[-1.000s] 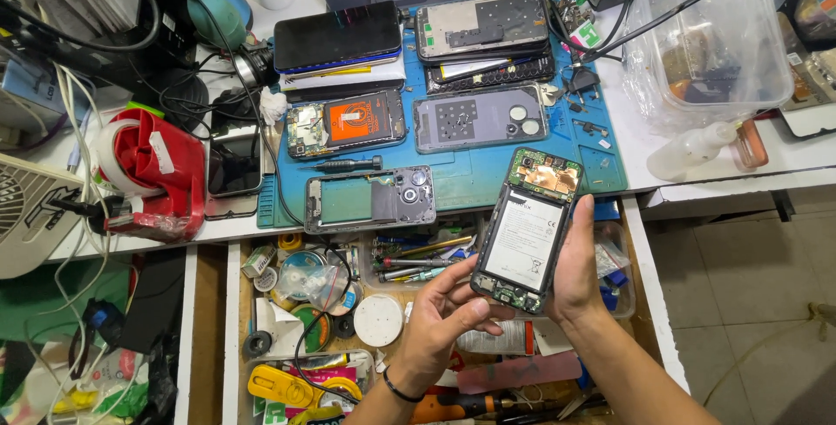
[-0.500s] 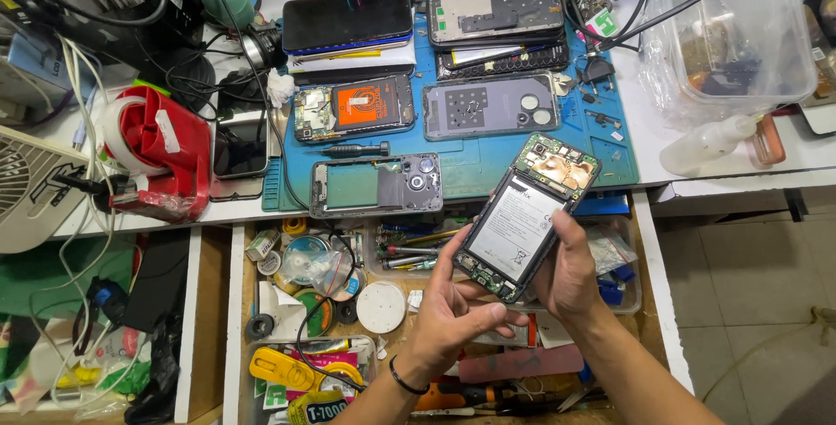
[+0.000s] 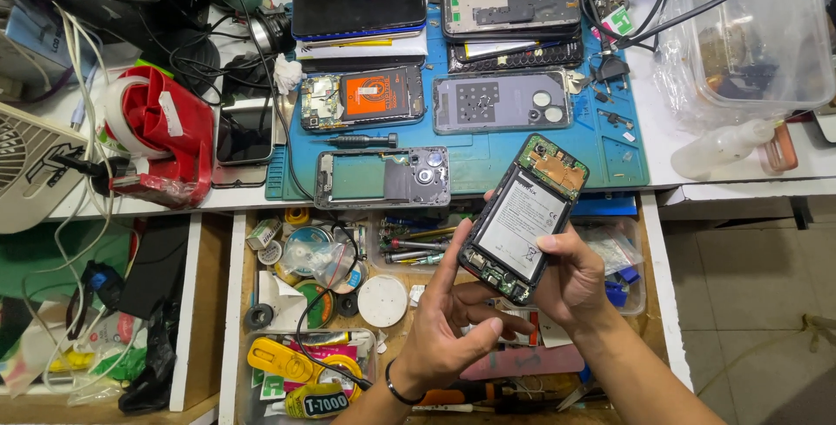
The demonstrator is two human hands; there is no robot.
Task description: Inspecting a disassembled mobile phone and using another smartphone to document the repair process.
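opened phone: as it has no back cover, we see the opened phone [image 3: 522, 219] with its pale battery and the board at the top end; it is tilted, above the open drawer [image 3: 228, 303], just in front of the table edge.
right hand: our right hand [image 3: 570, 286] grips the opened phone from the right side, with the thumb over the lower part of the battery and the fingers closed behind it.
left hand: our left hand [image 3: 448, 333] touches the lower left edge of the phone with the raised forefinger; the other fingers are loosely curled and hold nothing.
blue mat: the blue mat [image 3: 623, 151] lies on the table beyond the phone and carries other dismantled phones and a screwdriver [image 3: 359, 140].
drawer: under our hands we see a white round lid [image 3: 381, 300], tape rolls and small tools.
far right: a clear plastic box [image 3: 756, 33] stands on the table, well apart.
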